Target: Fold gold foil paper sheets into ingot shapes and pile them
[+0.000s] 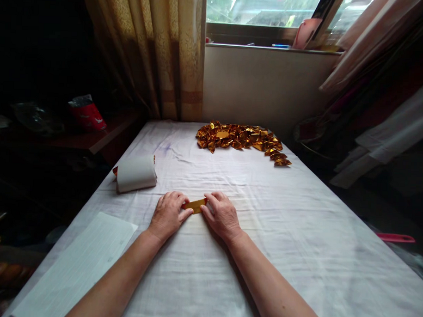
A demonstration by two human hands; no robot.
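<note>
My left hand [168, 215] and right hand [221, 214] pinched the ends of a gold foil strip [195, 205], pressing it flat on the white-clothed bench [299, 235]. Folded gold pieces [242, 138] lay piled well beyond.

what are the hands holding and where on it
A small gold paper strip, pressed on the cloth; left hand takes its left end, right hand its right end.

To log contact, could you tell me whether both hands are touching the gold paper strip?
Touching. The head view shows the left hand and right hand pressing their fingertips on opposite ends of the gold paper strip.
</note>
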